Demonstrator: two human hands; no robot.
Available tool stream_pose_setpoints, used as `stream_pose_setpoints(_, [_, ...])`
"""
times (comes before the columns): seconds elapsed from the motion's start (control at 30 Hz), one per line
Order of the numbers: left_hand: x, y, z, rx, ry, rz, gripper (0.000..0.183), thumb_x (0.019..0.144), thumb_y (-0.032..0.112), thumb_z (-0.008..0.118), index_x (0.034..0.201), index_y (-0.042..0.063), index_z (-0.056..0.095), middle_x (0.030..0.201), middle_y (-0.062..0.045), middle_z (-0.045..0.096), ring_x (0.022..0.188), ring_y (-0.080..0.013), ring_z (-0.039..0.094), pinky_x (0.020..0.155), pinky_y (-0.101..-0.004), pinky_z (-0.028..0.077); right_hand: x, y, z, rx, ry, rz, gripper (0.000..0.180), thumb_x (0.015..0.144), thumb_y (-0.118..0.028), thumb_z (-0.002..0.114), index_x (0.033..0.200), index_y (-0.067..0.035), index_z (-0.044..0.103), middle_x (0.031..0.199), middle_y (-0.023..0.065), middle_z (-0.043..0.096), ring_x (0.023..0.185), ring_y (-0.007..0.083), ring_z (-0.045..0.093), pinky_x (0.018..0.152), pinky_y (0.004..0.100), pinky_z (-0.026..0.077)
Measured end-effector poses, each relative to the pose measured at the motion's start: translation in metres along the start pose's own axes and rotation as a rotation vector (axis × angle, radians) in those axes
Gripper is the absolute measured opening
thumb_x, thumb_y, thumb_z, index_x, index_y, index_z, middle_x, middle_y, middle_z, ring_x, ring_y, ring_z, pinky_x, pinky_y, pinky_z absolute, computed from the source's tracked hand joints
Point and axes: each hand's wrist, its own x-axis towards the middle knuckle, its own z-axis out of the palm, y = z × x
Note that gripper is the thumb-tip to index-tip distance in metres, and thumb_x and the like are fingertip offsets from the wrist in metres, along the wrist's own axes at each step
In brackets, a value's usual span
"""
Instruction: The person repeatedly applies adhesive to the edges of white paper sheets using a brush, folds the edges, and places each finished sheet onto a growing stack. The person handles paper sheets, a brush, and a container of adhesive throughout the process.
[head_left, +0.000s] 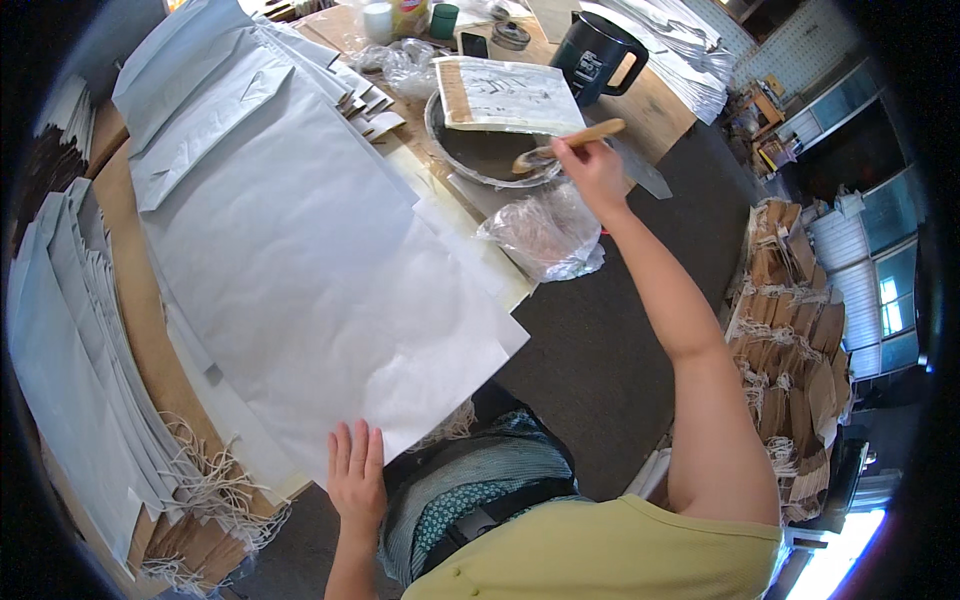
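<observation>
My left hand (355, 472) lies flat on the near edge of a large sheet of white paper (315, 255), fingers pointing away from me. In my right hand (596, 174) is a brush with a wooden handle (596, 133). Its head rests at the near right rim of a round basin (442, 154) that holds a dark grey substance. A paint-marked white board (514, 94) with a brown strip lies across the basin's far part. At the far end of the paper sheet sits a folded white paper piece (217, 135). Beneath it are further pale sheets.
A clear plastic bag (547, 229) sits just below the basin. Beyond it stand a dark electric kettle (596, 60), a phone (473, 45) and a green cup (444, 21). Stacked white paper bags with cord handles (82, 360) lie at left. Bundled brown paper bags (787, 352) are piled at right.
</observation>
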Motion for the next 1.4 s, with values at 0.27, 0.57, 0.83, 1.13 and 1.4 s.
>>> stream_pose_setpoints(0.27, [0.054,-0.004,0.010,0.067,-0.064,-0.052,0.054,0.080,0.011,0.072,0.133,0.008,0.061,0.147,-0.016,0.052,0.138,-0.0406,0.046,0.114,-0.0526,0.038,0.003,0.015,0.029,-0.018,-0.060,-0.041,0.046,0.091,-0.044,0.068,0.092,0.002,0.073,0.081,0.0183,0.070,0.077,0.0347,0.069,0.071,0.0426,0.052])
stream_pose_setpoints(0.57, [-0.025,-0.018,-0.027,-0.049,0.039,-0.296,0.049,0.075,0.007,0.081,0.119,0.008,0.060,0.117,-0.010,0.061,0.121,-0.0325,0.057,0.095,-0.0445,0.046,-0.049,-0.047,0.008,0.415,-0.160,0.023,0.030,0.099,-0.033,0.062,0.089,-0.005,0.067,0.072,0.0035,0.063,0.066,0.0105,0.059,0.061,0.0272,0.047])
stream_pose_setpoints(0.83, [-0.025,-0.015,-0.024,-0.048,0.181,-0.280,0.024,0.083,0.000,0.074,0.106,0.005,0.068,0.112,-0.008,0.069,0.111,-0.0283,0.068,0.091,-0.0390,0.054,-0.242,-0.169,0.083,0.774,-0.724,0.102,0.013,0.091,-0.015,0.071,0.096,-0.004,0.066,0.084,0.0035,0.066,0.073,0.0115,0.063,0.064,0.0271,0.050])
stream_pose_setpoints(1.13, [-0.013,-0.019,-0.030,-0.087,0.188,-0.278,0.017,0.081,0.000,0.074,0.097,0.005,0.069,0.104,-0.008,0.070,0.103,-0.0270,0.069,0.086,-0.0371,0.055,-0.186,-0.088,0.032,0.157,-0.482,-0.242,0.009,0.091,-0.011,0.071,0.090,-0.003,0.066,0.079,0.0035,0.065,0.067,0.0115,0.063,0.062,0.0265,0.052])
stream_pose_setpoints(1.4, [-0.025,-0.024,-0.060,-0.025,0.117,-0.399,0.014,0.083,0.000,0.073,0.097,0.003,0.071,0.097,-0.010,0.068,0.090,-0.0274,0.066,0.077,-0.0374,0.053,-0.096,-0.051,-0.016,0.085,-0.270,-0.315,0.022,0.093,-0.013,0.074,0.114,-0.008,0.074,0.095,0.0038,0.076,0.085,0.0100,0.069,0.075,0.0255,0.055])
